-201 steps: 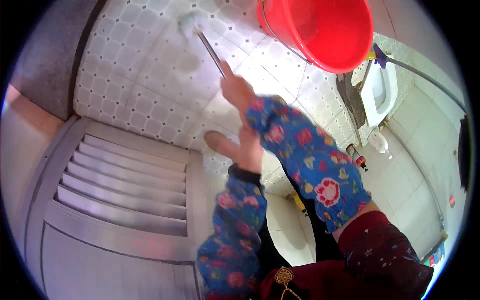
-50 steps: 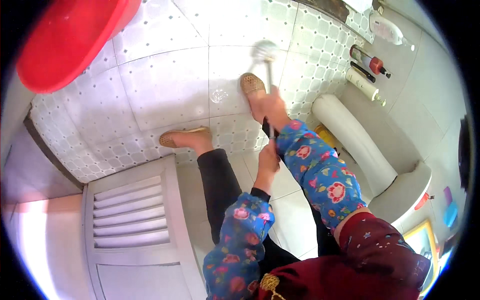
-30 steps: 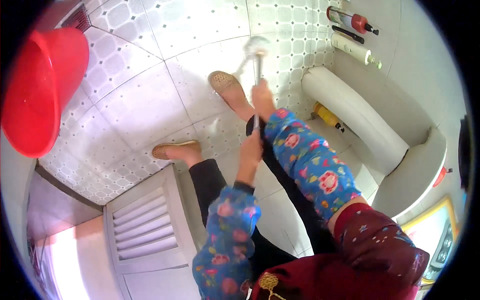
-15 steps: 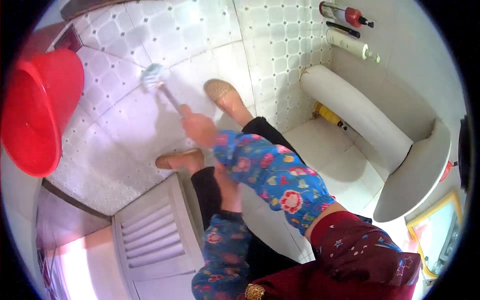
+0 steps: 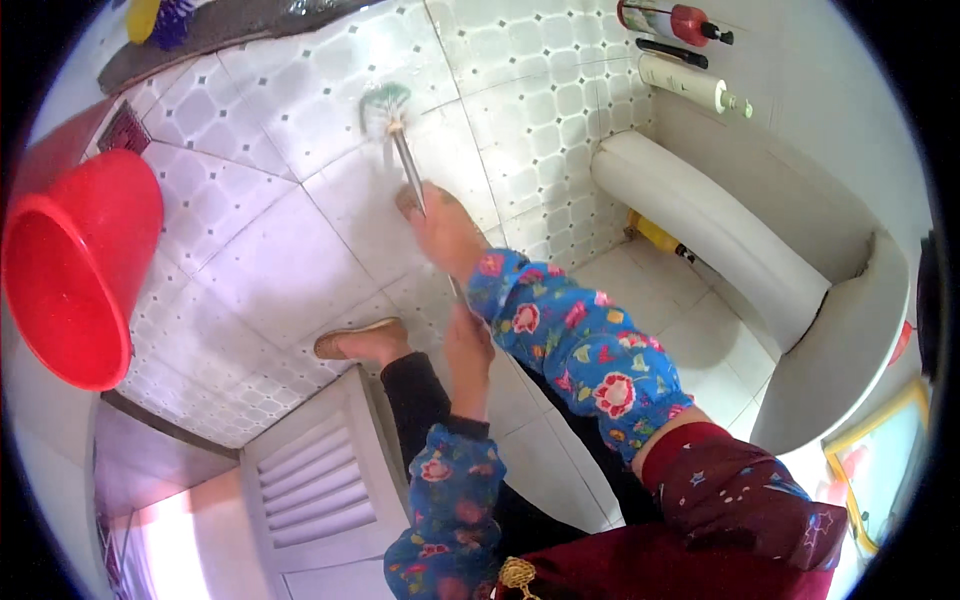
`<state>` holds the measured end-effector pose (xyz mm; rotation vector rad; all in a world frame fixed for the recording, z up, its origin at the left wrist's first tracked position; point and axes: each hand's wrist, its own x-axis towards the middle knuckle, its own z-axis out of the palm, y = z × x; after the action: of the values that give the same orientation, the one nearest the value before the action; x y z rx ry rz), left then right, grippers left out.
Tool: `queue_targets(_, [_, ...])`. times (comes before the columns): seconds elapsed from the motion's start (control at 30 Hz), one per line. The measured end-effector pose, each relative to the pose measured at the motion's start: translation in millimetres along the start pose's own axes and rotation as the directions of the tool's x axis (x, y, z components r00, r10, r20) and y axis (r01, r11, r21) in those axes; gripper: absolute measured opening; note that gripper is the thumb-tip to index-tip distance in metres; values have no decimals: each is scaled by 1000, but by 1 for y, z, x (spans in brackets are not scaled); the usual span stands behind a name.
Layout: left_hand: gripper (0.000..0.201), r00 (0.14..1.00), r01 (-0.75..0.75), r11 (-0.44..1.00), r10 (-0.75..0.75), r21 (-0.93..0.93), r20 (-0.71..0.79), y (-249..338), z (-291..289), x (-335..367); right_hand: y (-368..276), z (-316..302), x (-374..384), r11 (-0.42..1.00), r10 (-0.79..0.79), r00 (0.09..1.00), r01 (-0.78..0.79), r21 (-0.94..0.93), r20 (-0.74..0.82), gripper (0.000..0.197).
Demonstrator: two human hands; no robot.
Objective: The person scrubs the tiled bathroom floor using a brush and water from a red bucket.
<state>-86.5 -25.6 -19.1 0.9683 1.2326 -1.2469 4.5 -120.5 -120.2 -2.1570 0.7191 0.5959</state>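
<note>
A long-handled scrub brush (image 5: pixel 406 160) reaches out ahead of me, its pale, greenish bristle head touching the wet, patterned tile floor (image 5: pixel 270 230). My right hand (image 5: pixel 447 228) is wrapped round the middle of the metal handle. Lower down, near the handle's back end, my left hand (image 5: pixel 468 342) is closed on it too. Blue floral sleeve covers run up both forearms. The bristle head is slightly blurred. My right foot is partly hidden behind my right hand, and my left sandal (image 5: pixel 360 340) stands on the tiles.
A red bucket (image 5: pixel 145 215) stands at the left, beside a floor drain (image 5: pixel 124 130). A white pedestal basin (image 5: pixel 715 235) rises at the right, with a yellow bottle (image 5: pixel 655 232) behind its column. Bottles line the right wall. A louvred door (image 5: pixel 315 475) stands at lower left.
The brush head has moved right and farther away across the floor, with both hands following it. The view has shifted slightly, so the bucket sits lower in the picture.
</note>
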Motion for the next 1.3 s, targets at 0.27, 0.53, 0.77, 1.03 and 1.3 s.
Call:
queue_targets(0.27, [11,451,-759,127,809,638,376,17,75,47,37,-61,41,959,280,955,-283,-20,-97,37])
queue_targets(0.53, [41,921,-390,859,365,331,139,-14,126,-1,91,-101,11,956,283,959,-284,-71,-26,33])
queue_targets(0.77, [41,948,-114,991,89,66,304,64,132,49,63,-123,97,972,173,978,-188,-143,-113,30])
queue_targets(1.03, [32,997,-32,999,32,-8,69,5,118,-4,69,-83,19,946,296,955,-289,-144,30,37])
queue_targets(1.3, [38,956,-282,957,274,70,106,8,102,22,37,-80,62,961,232,972,-225,-163,26,30])
